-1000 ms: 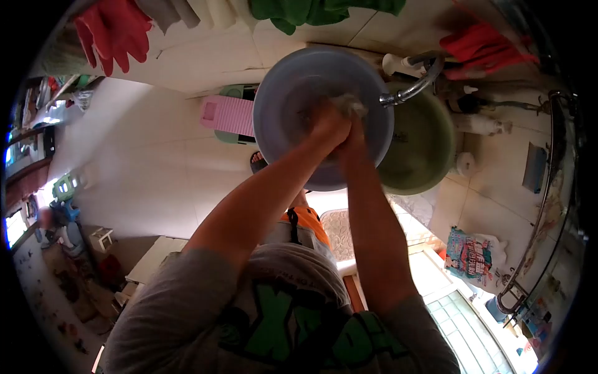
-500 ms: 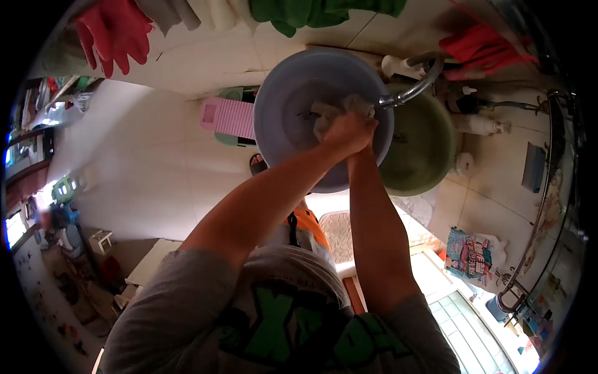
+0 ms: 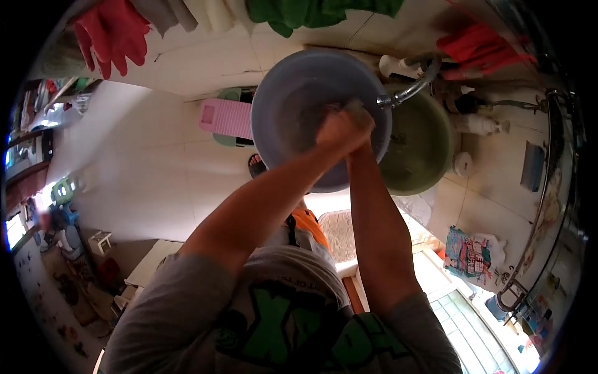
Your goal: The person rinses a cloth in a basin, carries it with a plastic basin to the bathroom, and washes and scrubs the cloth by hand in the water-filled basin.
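Both of my hands are together over a blue-grey basin (image 3: 274, 81), near its right side. My left hand (image 3: 337, 129) is closed on a wet, pale cloth (image 3: 354, 106), which is bunched up small. Pressed against it, my right hand (image 3: 363, 129) is also closed round the cloth; its fingers are partly hidden by the left hand. The cloth's exact kind cannot be made out. Just right of the hands, the spout of a metal tap (image 3: 408, 93) reaches over the basin's rim.
A green basin (image 3: 430, 162) stands partly beneath the blue-grey one. To the left is a pink washboard (image 3: 225, 118). Red rubber gloves (image 3: 115, 37) and a green cloth (image 3: 299, 14) hang at the top. Bottles (image 3: 476, 124) and a printed bag (image 3: 468, 255) lie to the right.
The cloth has been gathered from a loose, hanging spread into a tight bunch between my hands. My left hand has turned and shifted slightly left.
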A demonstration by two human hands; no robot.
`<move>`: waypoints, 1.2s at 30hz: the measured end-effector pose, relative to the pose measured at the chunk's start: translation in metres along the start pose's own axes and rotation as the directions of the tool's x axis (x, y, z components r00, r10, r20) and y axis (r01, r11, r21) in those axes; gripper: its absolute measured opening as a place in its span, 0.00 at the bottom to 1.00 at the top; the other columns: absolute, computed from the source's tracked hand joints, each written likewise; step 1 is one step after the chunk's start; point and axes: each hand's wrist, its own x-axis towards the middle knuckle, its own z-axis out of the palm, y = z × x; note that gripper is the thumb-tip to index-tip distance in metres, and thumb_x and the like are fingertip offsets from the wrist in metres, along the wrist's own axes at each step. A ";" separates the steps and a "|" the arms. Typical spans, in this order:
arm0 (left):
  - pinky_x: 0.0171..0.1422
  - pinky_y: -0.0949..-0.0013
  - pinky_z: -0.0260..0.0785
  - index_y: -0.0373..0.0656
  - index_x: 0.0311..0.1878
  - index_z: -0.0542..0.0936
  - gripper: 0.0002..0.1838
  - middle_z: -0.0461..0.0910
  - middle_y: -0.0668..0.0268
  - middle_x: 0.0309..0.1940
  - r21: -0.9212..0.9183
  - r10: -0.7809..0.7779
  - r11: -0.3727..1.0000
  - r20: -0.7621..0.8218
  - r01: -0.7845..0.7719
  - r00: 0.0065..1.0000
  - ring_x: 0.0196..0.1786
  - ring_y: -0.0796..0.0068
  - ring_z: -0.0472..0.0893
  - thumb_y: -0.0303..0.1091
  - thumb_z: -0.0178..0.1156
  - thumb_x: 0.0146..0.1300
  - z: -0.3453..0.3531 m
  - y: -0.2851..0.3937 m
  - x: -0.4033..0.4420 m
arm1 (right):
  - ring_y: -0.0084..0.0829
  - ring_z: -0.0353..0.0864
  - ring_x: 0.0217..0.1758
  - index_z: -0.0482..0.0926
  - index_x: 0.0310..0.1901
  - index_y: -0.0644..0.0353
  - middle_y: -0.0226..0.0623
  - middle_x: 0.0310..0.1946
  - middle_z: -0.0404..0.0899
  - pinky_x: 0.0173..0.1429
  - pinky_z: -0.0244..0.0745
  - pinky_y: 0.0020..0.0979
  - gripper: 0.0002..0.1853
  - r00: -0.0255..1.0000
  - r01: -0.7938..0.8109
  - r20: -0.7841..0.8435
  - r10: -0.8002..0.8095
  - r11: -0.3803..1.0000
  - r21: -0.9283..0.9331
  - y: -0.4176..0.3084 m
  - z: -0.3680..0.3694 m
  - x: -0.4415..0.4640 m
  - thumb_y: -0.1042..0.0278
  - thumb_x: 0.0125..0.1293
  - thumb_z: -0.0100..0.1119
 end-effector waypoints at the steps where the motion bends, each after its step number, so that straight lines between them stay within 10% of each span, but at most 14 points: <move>1: 0.55 0.49 0.73 0.45 0.51 0.80 0.17 0.73 0.47 0.58 0.007 0.004 1.000 0.080 -0.005 0.997 0.51 0.45 0.78 0.40 0.52 0.64 -0.003 -0.002 0.003 | 0.44 0.73 0.63 0.66 0.65 0.62 0.45 0.61 0.71 0.67 0.71 0.44 0.26 0.999 0.053 0.015 -0.051 0.977 -0.204 0.005 -0.006 -0.004 0.56 0.71 0.47; 3: 0.66 0.50 0.66 0.42 0.59 0.76 0.23 0.71 0.44 0.61 0.089 0.098 0.988 0.272 -0.126 0.957 0.62 0.38 0.71 0.40 0.50 0.64 -0.030 -0.032 0.044 | 0.44 0.72 0.64 0.66 0.65 0.61 0.45 0.61 0.71 0.68 0.69 0.44 0.26 0.997 0.066 -0.019 -0.076 0.949 -0.308 0.007 -0.007 -0.009 0.55 0.71 0.47; 5: 0.59 0.50 0.70 0.41 0.54 0.79 0.20 0.74 0.44 0.55 0.154 0.264 0.958 -0.155 -0.241 0.952 0.59 0.38 0.73 0.39 0.51 0.63 -0.028 -0.042 0.039 | 0.44 0.72 0.64 0.67 0.65 0.59 0.45 0.60 0.72 0.69 0.66 0.46 0.26 0.990 -0.002 -0.143 -0.013 0.994 -0.106 0.008 0.002 -0.022 0.54 0.71 0.47; 6: 0.56 0.50 0.72 0.40 0.52 0.80 0.18 0.76 0.44 0.52 0.211 0.342 0.936 -0.352 -0.283 0.871 0.57 0.38 0.74 0.38 0.52 0.62 -0.026 -0.046 0.035 | 0.45 0.72 0.64 0.70 0.62 0.58 0.45 0.59 0.74 0.67 0.68 0.45 0.26 0.966 -0.157 -0.152 0.211 0.939 0.306 -0.009 0.018 -0.026 0.50 0.70 0.47; 8: 0.51 0.49 0.73 0.38 0.47 0.80 0.16 0.77 0.46 0.47 0.450 0.340 0.824 0.095 -0.345 0.935 0.53 0.43 0.75 0.37 0.53 0.61 0.028 -0.043 0.039 | 0.45 0.73 0.62 0.72 0.60 0.57 0.44 0.57 0.76 0.64 0.70 0.45 0.26 0.911 -0.251 -0.036 0.412 0.622 0.742 -0.036 0.039 -0.022 0.46 0.69 0.46; 12: 0.51 0.51 0.74 0.37 0.48 0.79 0.16 0.77 0.46 0.45 0.495 0.335 0.783 0.173 -0.376 0.926 0.50 0.47 0.76 0.35 0.55 0.59 0.042 -0.022 0.002 | 0.43 0.74 0.61 0.72 0.61 0.56 0.42 0.57 0.76 0.63 0.70 0.47 0.25 0.956 -0.293 0.179 0.234 0.705 0.646 -0.034 0.018 0.013 0.48 0.71 0.44; 16: 0.54 0.51 0.73 0.36 0.48 0.79 0.16 0.77 0.45 0.45 0.461 0.468 0.808 -0.122 -0.368 0.875 0.49 0.48 0.77 0.34 0.56 0.58 0.028 -0.061 0.057 | 0.41 0.75 0.59 0.71 0.61 0.56 0.41 0.56 0.75 0.63 0.71 0.48 0.24 0.950 -0.241 -0.081 0.301 0.873 0.423 -0.061 0.048 -0.022 0.49 0.73 0.42; 20: 0.57 0.51 0.72 0.37 0.46 0.80 0.15 0.79 0.47 0.44 0.377 0.479 0.862 -0.391 -0.338 0.786 0.49 0.48 0.78 0.35 0.55 0.59 -0.010 -0.052 0.036 | 0.42 0.72 0.61 0.68 0.64 0.57 0.41 0.59 0.72 0.64 0.69 0.47 0.24 0.952 -0.219 0.008 0.306 0.662 0.717 -0.060 0.056 -0.044 0.51 0.74 0.41; 22: 0.58 0.53 0.71 0.38 0.45 0.81 0.14 0.80 0.48 0.45 0.315 0.429 0.879 -0.194 -0.358 0.882 0.53 0.47 0.77 0.35 0.55 0.60 0.031 -0.051 0.034 | 0.43 0.66 0.68 0.62 0.69 0.56 0.44 0.65 0.66 0.70 0.64 0.45 0.25 0.944 -0.317 0.197 0.266 0.553 0.771 -0.054 0.049 -0.027 0.54 0.76 0.42; 27: 0.55 0.54 0.72 0.39 0.45 0.80 0.14 0.80 0.51 0.40 0.348 0.306 0.884 0.071 -0.311 0.949 0.53 0.50 0.77 0.35 0.55 0.59 0.048 -0.024 0.009 | 0.43 0.71 0.63 0.65 0.66 0.59 0.44 0.61 0.70 0.66 0.69 0.44 0.26 0.973 -0.213 0.043 0.225 0.821 0.530 -0.031 0.035 -0.007 0.52 0.75 0.39; 32: 0.51 0.50 0.72 0.38 0.47 0.78 0.16 0.79 0.53 0.36 0.528 0.529 0.780 -0.269 -0.336 0.805 0.48 0.51 0.78 0.36 0.55 0.59 0.023 -0.072 0.074 | 0.42 0.73 0.61 0.66 0.65 0.60 0.44 0.60 0.72 0.64 0.71 0.45 0.24 0.898 -0.118 -0.284 0.337 0.805 0.581 -0.046 0.047 -0.048 0.54 0.75 0.40; 36: 0.53 0.52 0.72 0.39 0.46 0.80 0.16 0.78 0.51 0.44 0.282 0.323 0.935 -0.419 -0.216 0.849 0.45 0.51 0.79 0.37 0.56 0.58 0.000 -0.023 0.017 | 0.46 0.69 0.64 0.64 0.66 0.63 0.46 0.61 0.69 0.64 0.71 0.46 0.29 0.947 -0.298 0.148 0.286 0.605 0.738 -0.052 0.046 -0.030 0.50 0.73 0.47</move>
